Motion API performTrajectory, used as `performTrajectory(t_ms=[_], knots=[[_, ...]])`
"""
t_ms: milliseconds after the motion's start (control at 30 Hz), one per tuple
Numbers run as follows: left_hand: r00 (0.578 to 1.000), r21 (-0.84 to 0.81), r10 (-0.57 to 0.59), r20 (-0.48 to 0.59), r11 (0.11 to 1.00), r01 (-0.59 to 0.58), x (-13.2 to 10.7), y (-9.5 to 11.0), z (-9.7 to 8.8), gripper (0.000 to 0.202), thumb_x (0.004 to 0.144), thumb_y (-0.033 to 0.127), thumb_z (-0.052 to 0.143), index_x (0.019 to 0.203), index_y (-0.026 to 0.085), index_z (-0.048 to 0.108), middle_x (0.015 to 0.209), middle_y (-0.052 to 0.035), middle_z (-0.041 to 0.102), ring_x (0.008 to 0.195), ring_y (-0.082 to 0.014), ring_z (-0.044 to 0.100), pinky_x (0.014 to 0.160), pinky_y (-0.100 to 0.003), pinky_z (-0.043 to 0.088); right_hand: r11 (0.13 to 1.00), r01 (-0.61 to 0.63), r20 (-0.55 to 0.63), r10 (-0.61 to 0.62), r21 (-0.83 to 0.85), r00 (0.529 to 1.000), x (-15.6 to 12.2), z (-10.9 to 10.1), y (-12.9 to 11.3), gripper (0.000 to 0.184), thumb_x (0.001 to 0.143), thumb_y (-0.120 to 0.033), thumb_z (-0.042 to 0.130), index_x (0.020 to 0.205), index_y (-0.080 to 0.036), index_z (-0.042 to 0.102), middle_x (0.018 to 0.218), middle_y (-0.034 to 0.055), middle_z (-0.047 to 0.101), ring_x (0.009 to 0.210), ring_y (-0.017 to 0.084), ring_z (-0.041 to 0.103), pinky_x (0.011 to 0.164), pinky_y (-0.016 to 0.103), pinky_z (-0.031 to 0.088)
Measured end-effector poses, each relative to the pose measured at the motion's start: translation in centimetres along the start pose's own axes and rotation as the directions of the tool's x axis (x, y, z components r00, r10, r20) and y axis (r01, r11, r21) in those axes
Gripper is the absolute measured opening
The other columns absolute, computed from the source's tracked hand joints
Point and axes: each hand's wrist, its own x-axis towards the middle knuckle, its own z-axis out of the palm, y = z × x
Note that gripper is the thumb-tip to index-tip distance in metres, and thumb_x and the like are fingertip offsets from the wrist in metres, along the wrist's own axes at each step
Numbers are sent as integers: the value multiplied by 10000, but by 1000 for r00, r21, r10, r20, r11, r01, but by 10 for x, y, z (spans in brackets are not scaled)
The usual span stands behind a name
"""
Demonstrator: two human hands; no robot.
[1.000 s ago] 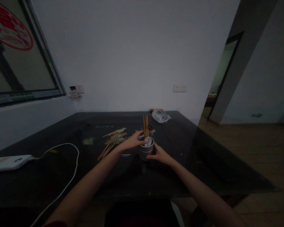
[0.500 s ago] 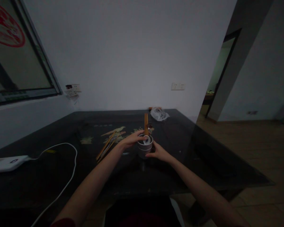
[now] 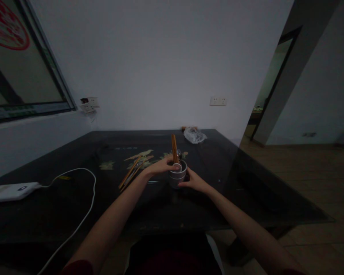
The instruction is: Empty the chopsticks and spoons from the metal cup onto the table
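Observation:
A stack of small white bowls (image 3: 177,178) stands on the dark table (image 3: 60,214) in the middle. A white spoon (image 3: 177,167) lies in the top bowl and a pair of wooden chopsticks (image 3: 174,149) sticks up from it, tilted slightly left. My left hand (image 3: 162,167) is pinched at the bowl's rim, on the chopsticks and spoon. My right hand (image 3: 193,181) is curled round the right side of the bowl stack. More chopsticks (image 3: 131,173) lie flat on the table left of my left hand.
A white power bank (image 3: 10,191) with a white cable (image 3: 84,214) sits at the left. A crumpled plastic bag (image 3: 194,135) lies at the table's far edge by the wall. Wall sockets (image 3: 218,101) are behind. An open doorway (image 3: 271,88) and wooden floor lie to the right.
The upright chopsticks have tilted slightly left in the bowl. Both hands stay at the bowl stack; the view has shifted a little.

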Motion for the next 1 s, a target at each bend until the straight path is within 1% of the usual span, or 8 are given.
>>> performTrajectory(t_ms=[133, 267, 367, 467, 633, 700, 867, 1000], knots=[[999, 36, 17, -30, 999, -16, 1, 0, 2, 320, 746, 381, 658, 984, 168, 636, 1090, -68, 644, 1077, -247, 538, 927, -331, 392, 1000, 3, 3, -2, -18, 1000, 0, -1, 3, 920, 573, -285, 831, 1366, -206, 370, 1373, 121, 477, 1244, 272, 478, 1058, 429, 374], [1000, 35, 18, -20, 999, -18, 1, 0, 3, 341, 745, 389, 662, 1002, 167, 637, 1110, -75, 640, 1093, -245, 533, 944, -334, 385, 1000, 15, 6, -15, -27, 1000, 0, -2, 5, 917, 580, -292, 829, 1367, -207, 367, 1374, 123, 475, 1240, 270, 482, 1058, 427, 374], [1000, 24, 12, -16, 1000, -12, -1, 1, 3, 331, 732, 374, 677, 986, 165, 642, 1093, -71, 646, 1088, -243, 535, 942, -330, 387, 997, 30, -9, -30, -67, 1000, 1, -2, 4, 909, 576, -292, 832, 1360, -201, 380, 1376, 125, 474, 1255, 271, 466, 1076, 426, 348], [1000, 28, 6, -25, 1000, -5, -1, 0, 3, 318, 734, 365, 678, 974, 160, 640, 1078, -70, 646, 1079, -239, 538, 934, -330, 392, 996, 31, 2, -31, -79, 1000, 1, -3, 4, 918, 581, -298, 828, 1371, -201, 369, 1378, 128, 472, 1256, 276, 465, 1075, 438, 348], [1000, 61, 25, -16, 998, -24, 1, -5, 2, 347, 770, 372, 643, 1033, 147, 626, 1121, -86, 627, 1082, -241, 532, 933, -344, 396, 994, 43, -10, -44, -100, 999, 1, -2, 2, 953, 564, -306, 834, 1384, -200, 360, 1398, 131, 451, 1292, 289, 421, 1106, 458, 293], [1000, 69, 30, -9, 997, -29, 1, -7, 2, 355, 792, 378, 618, 1060, 146, 611, 1137, -91, 619, 1094, -243, 523, 942, -352, 391, 995, 35, -11, -36, -90, 999, 1, -1, 1, 947, 565, -308, 834, 1380, -200, 365, 1393, 130, 458, 1289, 289, 425, 1109, 459, 288], [998, 116, 67, -12, 991, -65, 2, -11, 2, 369, 837, 419, 551, 1100, 162, 586, 1161, -89, 606, 1171, -250, 463, 1007, -359, 332, 997, 29, -18, -31, -70, 999, 0, 0, -1, 941, 565, -312, 833, 1375, -203, 368, 1369, 128, 486, 1272, 285, 448, 1101, 451, 306], [993, 145, 115, -11, 983, -113, 2, -9, 2, 363, 861, 437, 510, 1077, 155, 590, 1141, -88, 610, 1163, -241, 463, 1013, -343, 330, 997, 18, -27, -20, -71, 999, 1, 0, -1, 932, 556, -321, 836, 1360, -182, 386, 1345, 136, 506, 1260, 290, 460, 1096, 447, 313]])
